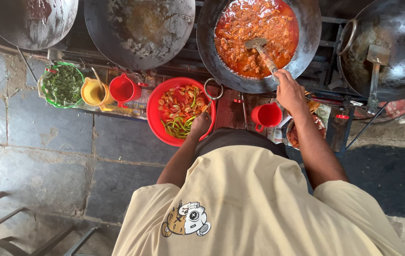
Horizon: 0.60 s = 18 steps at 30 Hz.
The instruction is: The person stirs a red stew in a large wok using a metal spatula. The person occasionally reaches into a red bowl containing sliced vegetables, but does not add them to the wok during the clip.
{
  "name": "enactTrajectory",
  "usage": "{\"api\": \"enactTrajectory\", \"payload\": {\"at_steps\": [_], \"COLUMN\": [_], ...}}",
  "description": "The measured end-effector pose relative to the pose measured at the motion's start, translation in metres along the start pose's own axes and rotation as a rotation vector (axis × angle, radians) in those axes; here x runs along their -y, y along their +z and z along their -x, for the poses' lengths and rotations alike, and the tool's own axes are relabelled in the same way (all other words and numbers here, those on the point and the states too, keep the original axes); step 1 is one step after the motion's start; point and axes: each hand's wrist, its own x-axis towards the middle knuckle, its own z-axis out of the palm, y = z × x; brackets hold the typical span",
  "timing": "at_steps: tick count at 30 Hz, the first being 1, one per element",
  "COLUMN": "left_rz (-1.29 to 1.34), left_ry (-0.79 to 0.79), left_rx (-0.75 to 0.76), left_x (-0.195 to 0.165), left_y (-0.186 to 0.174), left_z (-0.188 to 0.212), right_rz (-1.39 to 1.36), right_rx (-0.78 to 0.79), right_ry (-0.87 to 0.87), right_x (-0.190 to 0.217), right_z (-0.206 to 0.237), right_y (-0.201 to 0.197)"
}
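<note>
**Two hands at the woks**

The left hand (200,124) is curling closed on the rim of the round red plastic basin (157,124) of sliced vegetables; the right hand (289,91) is gripping the wooden-handled metal spatula (260,50); its blade is resting in the dark iron wok (307,47) of orange-red curry.

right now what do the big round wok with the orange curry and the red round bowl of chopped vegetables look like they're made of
The big round wok with the orange curry looks like dark, blackened metal, probably iron or steel: dull grey, scorched rim. The red round bowl of chopped vegetables looks like plastic: uniform bright red, smooth and slightly glossy.
</note>
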Motion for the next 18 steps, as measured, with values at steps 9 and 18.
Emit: {"api": "enactTrajectory", "payload": {"at_steps": [9,18], "left_rz": [0.001,0.013], "left_ry": [0.06,-0.02], "left_rx": [-0.031,-0.011], "left_x": [-0.002,0.003], "left_y": [-0.001,-0.001], "left_z": [-0.001,0.001], "right_rz": [0.017,0.069], "right_rx": [-0.044,0.1], "right_ry": [-0.076,0.019], "right_x": [-0.001,0.008], "right_z": [-0.034,-0.042], "right_y": [-0.002,-0.016]}}
